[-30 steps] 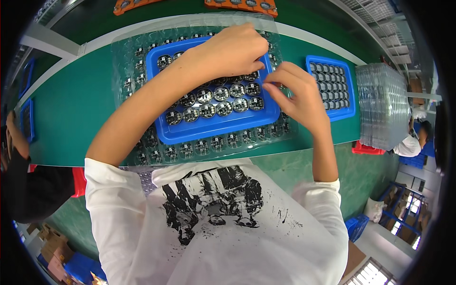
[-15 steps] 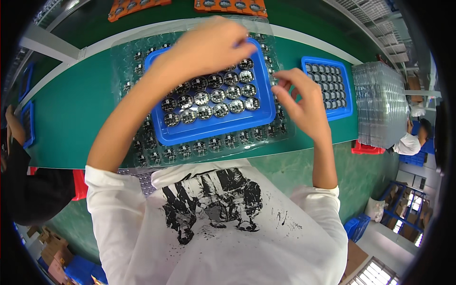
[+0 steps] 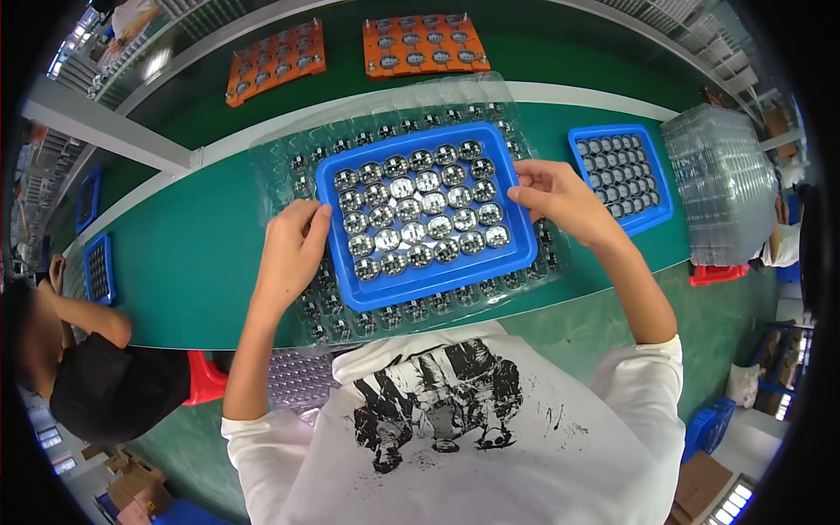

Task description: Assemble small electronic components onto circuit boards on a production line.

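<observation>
A blue plastic tray (image 3: 455,277) holds rows of small round circuit boards (image 3: 408,210) with shiny metallic faces. My left hand (image 3: 293,249) grips the tray's left rim, its thumb against the edge. At the opposite side, my right hand (image 3: 560,201) has its fingers closed on the right rim. Beneath the blue tray lies a clear plastic blister tray (image 3: 499,92), wider than it, with more round boards in the pockets that show around its edges. The middle of the blister tray is hidden.
To the right are another filled blue tray (image 3: 662,175) and a tall stack of clear plastic trays (image 3: 713,192). Two orange fixtures (image 3: 424,59) (image 3: 276,61) with round parts lie beyond the table's far edge. A person in black (image 3: 118,389) sits at left, near a red stool (image 3: 206,378).
My left hand has come back from above the tray's far side to its left rim. My right hand now holds the right rim. More of the boards are visible, and the view has shifted.
</observation>
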The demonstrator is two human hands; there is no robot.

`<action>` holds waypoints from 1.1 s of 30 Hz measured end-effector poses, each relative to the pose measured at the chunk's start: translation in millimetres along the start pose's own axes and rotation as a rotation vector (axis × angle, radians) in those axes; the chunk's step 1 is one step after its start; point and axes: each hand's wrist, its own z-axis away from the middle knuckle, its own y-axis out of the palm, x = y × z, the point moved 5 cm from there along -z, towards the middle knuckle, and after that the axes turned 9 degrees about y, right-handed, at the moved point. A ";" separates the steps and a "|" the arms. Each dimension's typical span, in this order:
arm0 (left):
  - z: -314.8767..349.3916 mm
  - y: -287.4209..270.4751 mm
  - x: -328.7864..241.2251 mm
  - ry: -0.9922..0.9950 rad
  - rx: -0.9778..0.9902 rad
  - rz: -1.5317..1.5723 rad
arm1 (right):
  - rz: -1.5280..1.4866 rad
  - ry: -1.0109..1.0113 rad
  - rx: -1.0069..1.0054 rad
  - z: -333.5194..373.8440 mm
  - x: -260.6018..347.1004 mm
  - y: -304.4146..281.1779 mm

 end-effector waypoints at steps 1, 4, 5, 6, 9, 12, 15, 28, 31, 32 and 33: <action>-1.2 -1.5 0.6 0.003 0.001 0.003 | 0.001 0.001 -0.004 -0.1 0.9 -1.2; -3.9 0.6 11.4 -0.144 0.082 0.110 | -0.133 -0.019 -0.058 0.5 4.0 -3.8; -3.5 0.2 10.6 -0.205 0.073 0.248 | -0.130 -0.014 -0.057 0.8 4.0 -3.7; -4.3 -0.7 10.5 -0.263 0.065 0.385 | -0.172 -0.006 -0.037 0.3 4.5 -2.8; -15.4 -4.7 7.9 -0.270 0.076 0.404 | -0.205 0.021 0.003 2.0 9.6 -5.6; -27.1 -3.8 1.6 -0.291 0.105 0.444 | -0.225 0.014 0.038 1.5 13.6 -12.0; -43.4 -1.0 -1.1 -0.273 0.097 0.500 | -0.265 -0.042 0.046 -0.8 16.6 -22.3; -61.0 20.1 -13.3 -0.286 0.102 0.604 | -0.194 -0.008 -0.196 -20.4 10.9 -44.9; -60.2 22.1 -15.5 -0.280 0.104 0.585 | -0.161 0.001 -0.184 -21.4 12.4 -45.4; -60.1 21.3 -14.5 -0.281 0.102 0.585 | -0.150 -0.001 -0.170 -22.5 12.6 -45.8; -59.8 21.0 -13.3 -0.287 0.107 0.596 | -0.138 -0.003 -0.157 -23.2 13.1 -45.8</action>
